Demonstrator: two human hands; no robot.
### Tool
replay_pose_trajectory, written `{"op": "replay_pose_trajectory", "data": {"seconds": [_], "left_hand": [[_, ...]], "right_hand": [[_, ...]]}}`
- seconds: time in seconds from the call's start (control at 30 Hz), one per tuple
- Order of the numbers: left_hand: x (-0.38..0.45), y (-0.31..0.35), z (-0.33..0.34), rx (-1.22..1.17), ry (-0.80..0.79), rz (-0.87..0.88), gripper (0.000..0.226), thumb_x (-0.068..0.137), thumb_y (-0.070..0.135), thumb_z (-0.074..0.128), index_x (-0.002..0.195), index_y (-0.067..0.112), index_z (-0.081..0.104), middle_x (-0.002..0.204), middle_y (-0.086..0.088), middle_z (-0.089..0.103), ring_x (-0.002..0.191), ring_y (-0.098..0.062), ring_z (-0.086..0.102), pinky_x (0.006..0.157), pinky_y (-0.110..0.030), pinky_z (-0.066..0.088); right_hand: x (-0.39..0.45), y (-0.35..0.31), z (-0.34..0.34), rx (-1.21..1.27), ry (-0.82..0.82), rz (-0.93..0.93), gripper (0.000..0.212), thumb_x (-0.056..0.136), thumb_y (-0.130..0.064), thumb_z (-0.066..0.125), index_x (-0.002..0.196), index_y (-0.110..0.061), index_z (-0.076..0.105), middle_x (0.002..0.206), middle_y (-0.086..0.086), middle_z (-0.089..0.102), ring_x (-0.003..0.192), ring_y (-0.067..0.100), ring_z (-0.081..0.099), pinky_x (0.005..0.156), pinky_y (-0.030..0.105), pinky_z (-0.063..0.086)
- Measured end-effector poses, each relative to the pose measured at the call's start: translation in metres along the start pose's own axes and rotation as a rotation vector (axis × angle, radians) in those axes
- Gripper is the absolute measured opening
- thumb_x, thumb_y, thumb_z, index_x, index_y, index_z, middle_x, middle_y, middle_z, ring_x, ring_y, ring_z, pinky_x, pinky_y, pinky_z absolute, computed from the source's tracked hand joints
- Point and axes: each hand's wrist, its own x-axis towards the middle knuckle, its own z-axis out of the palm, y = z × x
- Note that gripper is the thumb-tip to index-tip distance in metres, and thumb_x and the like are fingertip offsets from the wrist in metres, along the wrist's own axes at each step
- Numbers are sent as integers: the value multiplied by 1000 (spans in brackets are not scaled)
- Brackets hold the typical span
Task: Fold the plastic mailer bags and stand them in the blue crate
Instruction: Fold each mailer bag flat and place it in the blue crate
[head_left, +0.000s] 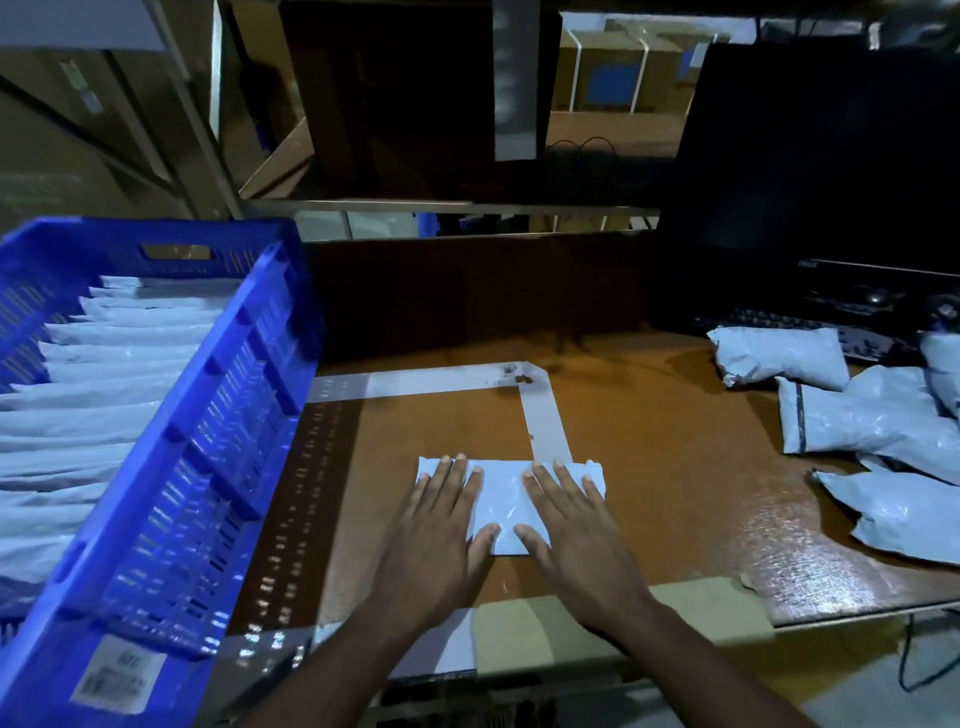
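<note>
**Flat hands press a folded mailer**

Dim warehouse bench, glossy brown top with pale tape strips. Left hand (441, 525) and right hand (576, 525) lie flat, fingers straight, on the folded mailer (506, 512) mid-bench, just right of the crate (171, 467). Slick, springy plastic may unfold once released, or slide on the shiny top. Standing mailers (93, 395) pack the slotted crate tightly, so squeezing in another could buckle it. Crinkled loose bags (862, 421) wait at right.

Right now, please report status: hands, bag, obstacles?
Left hand, right hand flat on folded white plastic mailer bag. Blue plastic crate part-filled. Nothing in between.
</note>
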Motion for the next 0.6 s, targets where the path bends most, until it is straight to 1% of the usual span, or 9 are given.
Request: {"op": "replay_pose_trajectory", "data": {"seconds": [0.1, 0.2, 0.27, 0.3, 0.37, 0.43, 0.5, 0.57, 0.6], "left_hand": [[0, 0, -2, -21, 22, -20, 87, 95, 73, 1, 163, 19, 10, 170, 3, 0, 156, -8, -4, 127, -33, 2], [-4, 1, 0, -60, 26, -44, 93, 92, 77, 0, 163, 16, 9, 170, 3, -2, 155, -7, -4, 127, -31, 1], [-1, -1, -1, -45, 30, -46, 92, 93, 76, 2, 163, 17, 8, 170, 3, -2, 155, -7, -5, 127, -31, 1], [0, -2, -2, -34, 29, -42, 91, 94, 76, 5, 163, 17, 8, 170, 4, -2, 155, -7, -5, 127, -31, 1], [-1, -1, -3, -35, 31, -45, 89, 95, 74, 12, 163, 18, 8, 169, 5, -3, 155, -7, -8, 127, -31, 0], [-4, 2, -4, -62, 45, -61, 90, 93, 75, 14, 163, 19, 8, 169, 6, -2, 155, -7, -9, 126, -31, -2], [-4, 2, -7, -65, 40, -69, 94, 90, 81, 7, 163, 21, 8, 170, 6, 0, 155, -7, -7, 125, -28, -5], [-3, 0, -8, -68, 34, -71, 102, 84, 86, -5, 163, 23, 6, 170, 7, 0, 155, -7, -5, 124, -27, -6], [-3, -2, -9, -68, 35, -71, 104, 81, 87, -8, 163, 24, 6, 170, 8, -1, 155, -6, -5, 123, -26, -6]], "right_hand": [[0, 0, -1, -4, -11, 2, 74, 95, -69, -1, 160, -33, -1, 163, -18, -12, 148, 0, -21, 123, 35, -11], [-3, 0, 4, 11, -1, 24, 70, 100, -68, 8, 160, -33, 3, 164, -19, -9, 149, 0, -20, 125, 38, -6], [1, 1, 3, 14, 25, 18, 68, 102, -68, 15, 160, -33, 8, 163, -19, -8, 149, 0, -17, 125, 38, -4], [1, 2, 1, 20, 24, 16, 69, 101, -69, 15, 160, -34, 7, 162, -21, -8, 149, -1, -17, 125, 35, -6], [-5, 5, -1, 44, 0, 23, 73, 98, -72, 13, 160, -36, 3, 161, -23, -11, 147, -4, -19, 121, 28, -12], [-12, 9, -1, 72, 2, 27, 76, 96, -76, 12, 159, -37, 0, 162, -24, -12, 147, -6, -18, 121, 27, -9], [-11, 13, -4, 100, -8, 31, 77, 95, -77, 14, 160, -37, 1, 163, -24, -10, 147, -6, -17, 124, 31, -4], [-9, 14, -10, 145, -41, 29, 76, 95, -74, 19, 159, -37, 4, 162, -25, -8, 147, -8, -16, 125, 33, -1], [-8, 13, -13, 183, -48, 33, 75, 95, -73, 22, 159, -38, 6, 162, -26, -7, 147, -8, -14, 126, 34, 1]]}}
